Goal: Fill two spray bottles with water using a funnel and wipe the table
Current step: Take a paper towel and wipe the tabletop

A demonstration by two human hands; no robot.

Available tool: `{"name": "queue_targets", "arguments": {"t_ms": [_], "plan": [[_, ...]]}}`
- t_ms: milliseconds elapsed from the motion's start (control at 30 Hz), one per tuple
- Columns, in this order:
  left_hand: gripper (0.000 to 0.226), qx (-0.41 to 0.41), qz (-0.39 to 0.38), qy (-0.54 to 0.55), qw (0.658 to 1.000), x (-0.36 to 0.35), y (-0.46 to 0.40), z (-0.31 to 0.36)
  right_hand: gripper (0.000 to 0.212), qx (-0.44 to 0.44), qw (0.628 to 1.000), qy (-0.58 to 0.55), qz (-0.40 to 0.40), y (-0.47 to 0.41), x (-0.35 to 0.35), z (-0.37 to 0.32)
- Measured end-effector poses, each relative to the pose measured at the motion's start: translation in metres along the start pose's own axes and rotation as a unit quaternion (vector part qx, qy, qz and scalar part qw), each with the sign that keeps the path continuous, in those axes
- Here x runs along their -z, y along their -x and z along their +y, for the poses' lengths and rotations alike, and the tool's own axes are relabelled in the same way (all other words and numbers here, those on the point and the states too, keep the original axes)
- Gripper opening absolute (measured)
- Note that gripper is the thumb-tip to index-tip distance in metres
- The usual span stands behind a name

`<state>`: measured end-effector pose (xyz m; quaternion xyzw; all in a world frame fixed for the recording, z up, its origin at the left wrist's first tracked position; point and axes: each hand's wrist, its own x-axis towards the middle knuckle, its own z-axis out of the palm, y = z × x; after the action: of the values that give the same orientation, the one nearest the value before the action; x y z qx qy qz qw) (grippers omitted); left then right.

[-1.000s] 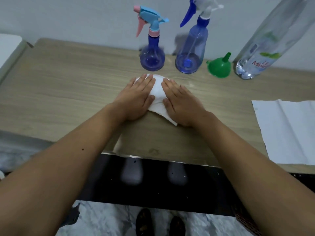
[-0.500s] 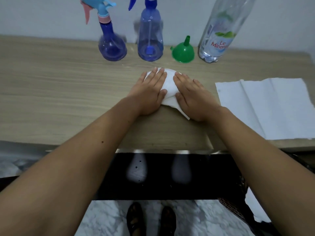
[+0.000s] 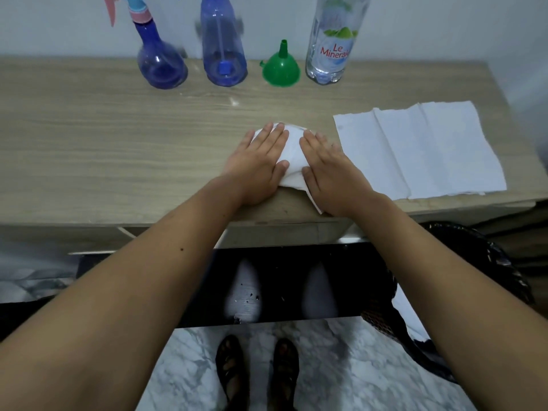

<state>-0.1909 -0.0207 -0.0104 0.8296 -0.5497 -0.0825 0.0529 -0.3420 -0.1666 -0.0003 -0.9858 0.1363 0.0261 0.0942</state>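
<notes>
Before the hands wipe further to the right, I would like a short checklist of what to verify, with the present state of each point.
1. Both hands flat on the crumpled tissue: left hand and right hand press it. Ok.
2. Path rightward free: a flat paper towel lies there. Not ok.
3. Spray bottles upright, away from the hands. Ok.
4. Funnel out of the way. Ok.
5. Table dry: cannot tell.

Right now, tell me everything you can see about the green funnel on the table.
The green funnel looks like smooth plastic, standing upside down: wide mouth flat on the wooden table, narrow spout pointing up, a small tab at its rim. It sits at the back near the wall, between a blue spray bottle and the clear water bottle. Neither hand touches it.
</notes>
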Motion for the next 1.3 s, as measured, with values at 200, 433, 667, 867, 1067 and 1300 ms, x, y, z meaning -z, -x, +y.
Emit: {"name": "queue_targets", "arguments": {"t_ms": [200,433,667,867,1067,1300], "plan": [[0.079,-0.006,0.002,0.006,1.000,-0.007,0.033,0.015,0.070,0.011,1.000,-0.026,-0.002,0.030,-0.006,-0.007],[0.080,-0.028,0.006,0.031,0.999,-0.013,0.064,0.021,0.065,0.011,0.994,-0.111,0.007,0.062,0.004,-0.024],[0.065,-0.087,0.030,0.102,0.991,-0.012,0.098,0.022,0.052,-0.001,0.983,-0.131,0.127,0.091,-0.014,-0.037],[0.028,-0.077,0.220,0.171,0.957,-0.024,0.129,0.042,0.033,-0.073,0.957,-0.201,0.197,0.132,-0.025,-0.058],[0.023,-0.109,0.140,0.188,0.966,-0.022,0.125,0.089,0.027,-0.186,0.911,-0.299,0.213,0.207,-0.022,-0.042],[0.010,-0.133,0.015,0.259,0.957,-0.050,0.092,0.193,0.025,-0.331,0.865,-0.306,0.221,0.294,-0.025,0.014]]}}
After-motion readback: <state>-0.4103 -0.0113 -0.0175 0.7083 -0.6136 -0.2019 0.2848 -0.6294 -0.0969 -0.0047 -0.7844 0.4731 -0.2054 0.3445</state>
